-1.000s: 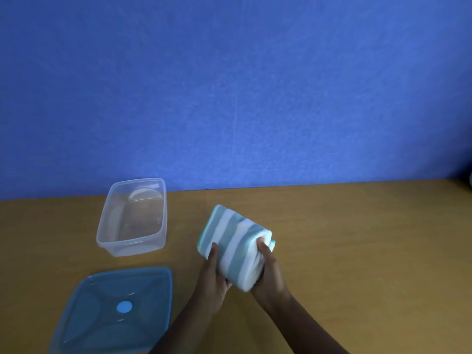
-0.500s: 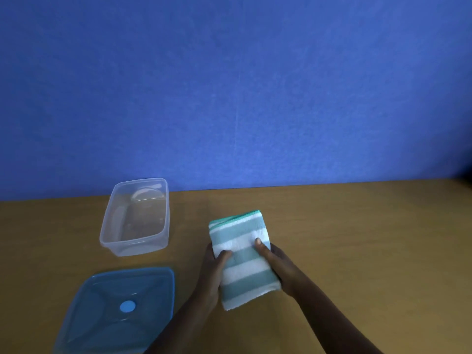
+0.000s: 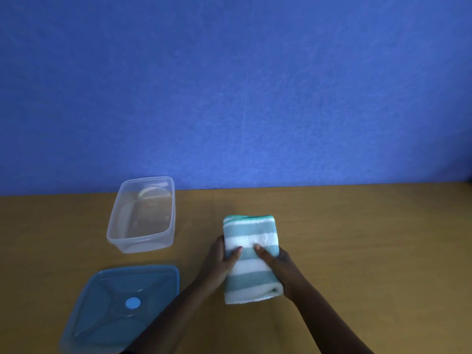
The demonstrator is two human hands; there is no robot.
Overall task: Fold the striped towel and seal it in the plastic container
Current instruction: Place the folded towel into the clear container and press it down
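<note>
Head view: the folded striped towel (image 3: pixel 251 259) is clamped between left hand (image 3: pixel 221 261) and right hand (image 3: pixel 282 264) mid-table (image 3: pixel 357 251), thumbs on top, probably to hold the folds; the open container (image 3: pixel 143 213) stands near the far edge.

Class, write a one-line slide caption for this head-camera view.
Both hands, left and right, grip a folded striped towel beside an open clear container and blue lid.

We are looking at a brown surface (image 3: pixel 357 238) carrying a clear plastic container (image 3: pixel 143 213), a blue lid (image 3: pixel 122 302) lying nearer us, and a folded striped towel (image 3: pixel 249 277), seemingly resting flat.
</note>
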